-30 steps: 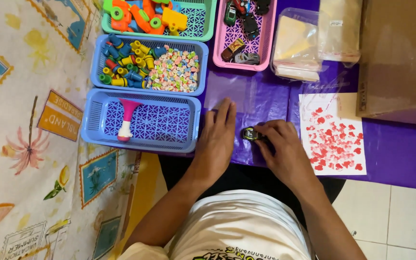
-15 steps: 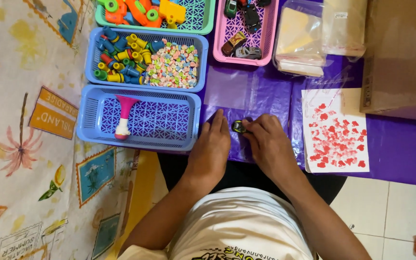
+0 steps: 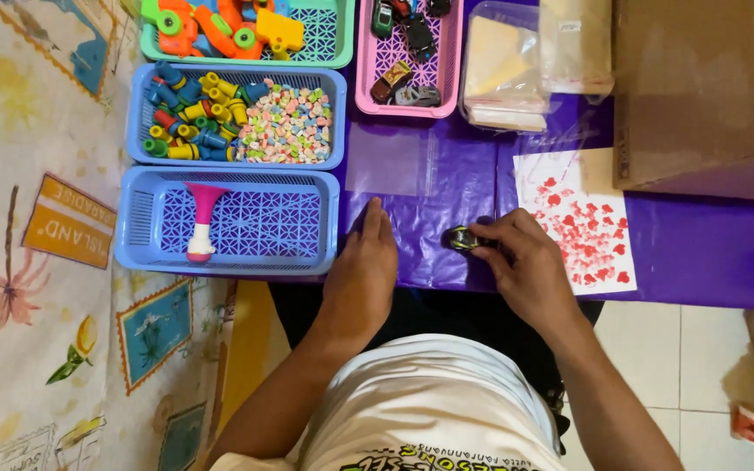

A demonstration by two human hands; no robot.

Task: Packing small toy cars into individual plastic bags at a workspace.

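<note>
My right hand [image 3: 527,262] pinches a small dark toy car [image 3: 462,238] with yellow-green trim, held just over the purple table cover [image 3: 700,244]. My left hand [image 3: 364,266] lies flat, palm down, on a clear plastic bag [image 3: 412,187] spread on the cover, its fingers pointing away from me. The car sits between the two hands, right of my left hand's fingertips. A white sheet with red heart shapes [image 3: 582,218] lies just right of my right hand.
A blue basket [image 3: 137,222] holding a pink and white toy [image 3: 202,218] stands left of my left hand. Behind it are a blue basket [image 3: 335,118] of small coloured pieces, a green basket [image 3: 342,44], a pink basket [image 3: 451,61] with toy cars, bagged items [image 3: 503,65] and a cardboard box [image 3: 691,87].
The camera view has shifted a little. Both hands stay near the table's front edge; my right hand keeps hold of the toy car, and my left hand has flattened out.
</note>
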